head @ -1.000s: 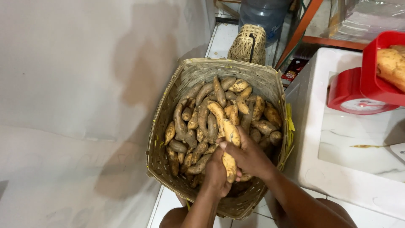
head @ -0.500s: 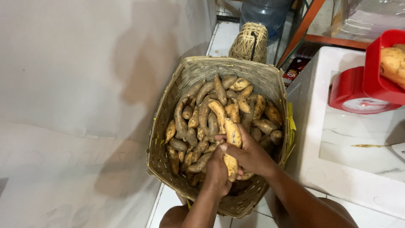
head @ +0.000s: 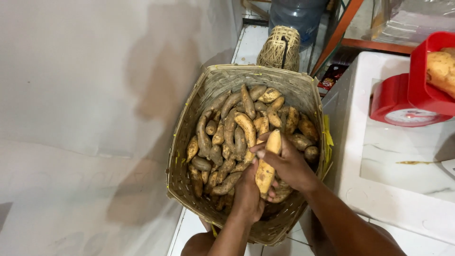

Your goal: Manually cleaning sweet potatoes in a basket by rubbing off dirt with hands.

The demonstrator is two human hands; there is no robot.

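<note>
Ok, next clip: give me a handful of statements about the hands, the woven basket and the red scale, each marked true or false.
1. Both hands hold one long yellowish-brown sweet potato over the large woven basket. True.
2. The large woven basket is empty. False: it is filled with many brown sweet potatoes.
3. The right hand wraps the tuber from the right side, the left hand from below left. True.
4. The red kitchen scale stands on the tiled floor. False: it stands on the white marble-patterned counter.
5. A small woven basket lies beyond the large one. True.
6. The scale's red tray is bare. False: a tuber lies in it.
</note>
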